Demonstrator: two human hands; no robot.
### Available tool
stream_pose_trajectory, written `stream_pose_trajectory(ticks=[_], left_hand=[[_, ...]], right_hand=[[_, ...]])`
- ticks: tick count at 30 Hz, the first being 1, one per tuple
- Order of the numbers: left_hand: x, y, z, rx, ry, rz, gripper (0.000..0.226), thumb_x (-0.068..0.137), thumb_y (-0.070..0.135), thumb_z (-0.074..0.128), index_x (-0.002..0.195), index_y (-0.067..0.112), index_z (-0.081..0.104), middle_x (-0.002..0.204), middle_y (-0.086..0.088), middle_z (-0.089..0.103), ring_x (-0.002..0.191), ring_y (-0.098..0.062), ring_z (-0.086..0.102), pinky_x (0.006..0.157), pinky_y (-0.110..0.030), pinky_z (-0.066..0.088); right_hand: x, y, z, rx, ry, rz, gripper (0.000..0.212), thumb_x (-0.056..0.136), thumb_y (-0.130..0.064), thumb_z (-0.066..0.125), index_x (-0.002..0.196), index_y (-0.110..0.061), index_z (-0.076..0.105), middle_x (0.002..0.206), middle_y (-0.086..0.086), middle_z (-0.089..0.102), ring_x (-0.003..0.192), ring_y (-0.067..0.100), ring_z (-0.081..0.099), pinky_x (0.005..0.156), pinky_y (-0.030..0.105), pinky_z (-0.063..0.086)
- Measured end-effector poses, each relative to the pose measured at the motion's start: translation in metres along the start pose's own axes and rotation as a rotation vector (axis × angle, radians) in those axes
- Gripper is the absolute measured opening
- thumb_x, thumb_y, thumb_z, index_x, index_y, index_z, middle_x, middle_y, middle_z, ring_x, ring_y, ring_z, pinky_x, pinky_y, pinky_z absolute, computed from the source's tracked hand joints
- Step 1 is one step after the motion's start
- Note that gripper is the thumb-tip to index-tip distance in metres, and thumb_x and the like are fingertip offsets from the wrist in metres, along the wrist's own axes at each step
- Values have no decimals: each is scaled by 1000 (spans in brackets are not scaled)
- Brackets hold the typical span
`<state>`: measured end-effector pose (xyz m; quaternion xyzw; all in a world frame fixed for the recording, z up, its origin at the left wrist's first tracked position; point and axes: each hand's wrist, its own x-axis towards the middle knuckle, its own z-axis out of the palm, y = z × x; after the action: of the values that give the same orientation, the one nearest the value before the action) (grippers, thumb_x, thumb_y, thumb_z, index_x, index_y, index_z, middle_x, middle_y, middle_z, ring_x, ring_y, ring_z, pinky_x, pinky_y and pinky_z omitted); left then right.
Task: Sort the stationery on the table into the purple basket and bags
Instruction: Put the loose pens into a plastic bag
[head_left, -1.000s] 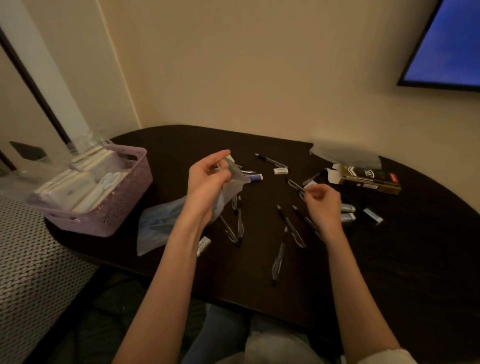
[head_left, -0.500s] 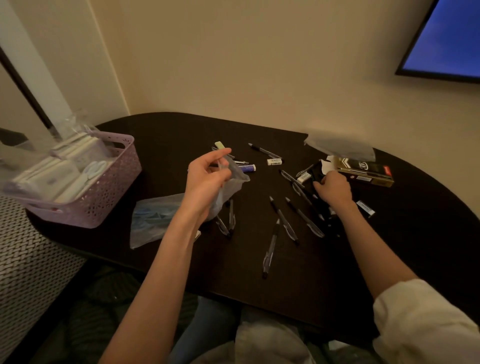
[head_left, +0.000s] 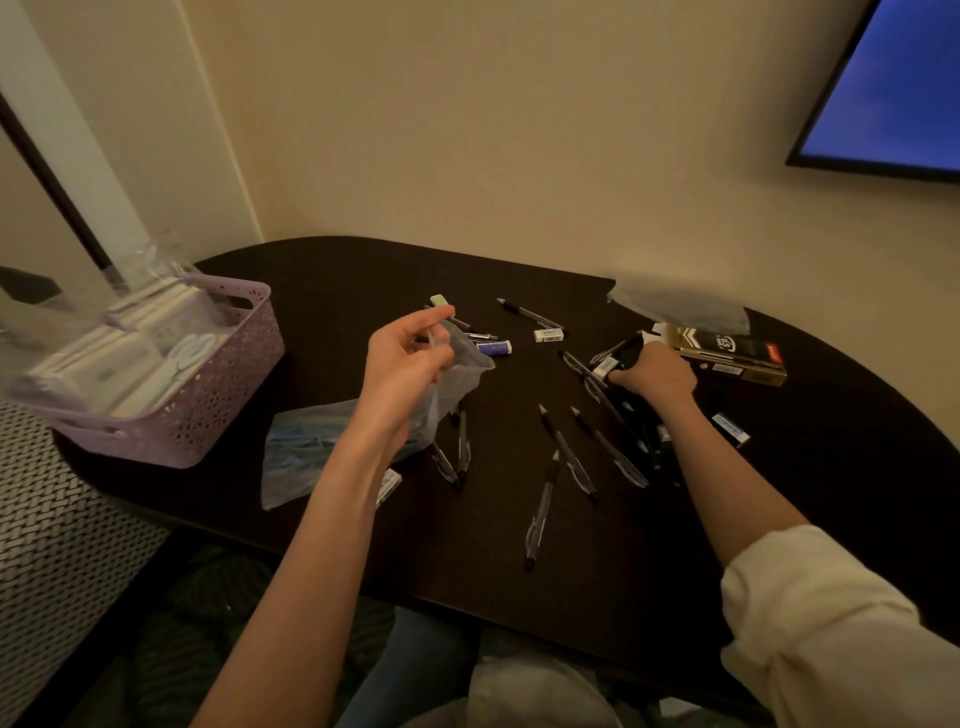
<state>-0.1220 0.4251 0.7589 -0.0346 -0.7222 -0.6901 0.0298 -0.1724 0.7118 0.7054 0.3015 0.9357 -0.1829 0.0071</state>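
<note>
Pens (head_left: 566, 457) lie scattered across the dark table (head_left: 779, 519), with the purple basket (head_left: 218, 395) at its left end. A clear bag (head_left: 457, 374) is pinched at its mouth by the left hand (head_left: 410, 364); the right hand (head_left: 654, 374) is curled over a pen cluster, though whether any is gripped cannot be told. The bag's mouth should be held wide and pens fed in tip first.

Loose pens (head_left: 569, 457) crowd the dark table's (head_left: 332, 270) centre; bare tabletop lies between the purple basket (head_left: 208, 410) and scattered stationery.
</note>
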Motion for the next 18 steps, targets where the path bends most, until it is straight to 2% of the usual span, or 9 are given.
stream_pose_trajectory(ticks=[3, 9, 11, 13, 14, 16, 18], left_hand=[[-1, 0, 1, 3, -1, -3, 38, 93, 2, 56, 128, 17, 61, 101, 6, 61, 79, -5, 56, 59, -11, 47], [-3, -1, 1, 8, -9, -9, 37, 94, 3, 56, 129, 16, 61, 98, 7, 61, 78, -6, 55, 60, -13, 48], [-4, 0, 1, 5, -7, -19, 37, 94, 3, 56, 128, 16, 61, 98, 7, 61, 78, -6, 55, 60, -12, 48], [-4, -1, 1, -2, -6, -37, 37, 94, 3, 56, 128, 17, 61, 99, 7, 61, 78, -6, 55, 60, -13, 49], [-4, -1, 2, -2, -9, -43, 37, 94, 3, 55, 128, 17, 61, 99, 6, 61, 79, -6, 56, 60, -13, 49], [-6, 0, 5, -1, -22, -47, 40, 92, 0, 55, 128, 17, 61, 102, 5, 61, 81, -6, 57, 61, -15, 48], [-7, 0, 9, -9, -42, -52, 43, 90, -3, 55, 128, 17, 61, 106, 4, 59, 83, -7, 57, 62, -16, 48]], right_hand=[[0, 1, -1, 20, 20, 0, 45, 78, -38, 76, 107, -8, 58, 103, 11, 62, 101, 30, 62, 76, 37, 48], [6, 7, -4, 198, 5, -15, 34, 82, -24, 75, 94, -6, 49, 80, 6, 50, 89, 25, 56, 71, 33, 44], [11, 11, -9, 272, 7, -4, 32, 83, -23, 73, 96, -1, 55, 88, 11, 58, 90, 25, 57, 73, 34, 45], [15, 16, -14, 410, 13, -14, 18, 87, -17, 68, 89, 0, 62, 99, 16, 65, 94, 26, 60, 80, 37, 48], [15, 19, -18, 510, 3, -14, 15, 90, -14, 63, 90, 1, 65, 96, 15, 65, 91, 23, 60, 81, 36, 46], [14, 23, -25, 687, 0, -21, 20, 94, -12, 54, 100, 3, 67, 89, 9, 63, 79, 15, 53, 77, 32, 40], [15, 26, -33, 814, 47, -41, 25, 98, -16, 46, 101, 0, 65, 83, 4, 57, 77, 13, 48, 71, 30, 39]])
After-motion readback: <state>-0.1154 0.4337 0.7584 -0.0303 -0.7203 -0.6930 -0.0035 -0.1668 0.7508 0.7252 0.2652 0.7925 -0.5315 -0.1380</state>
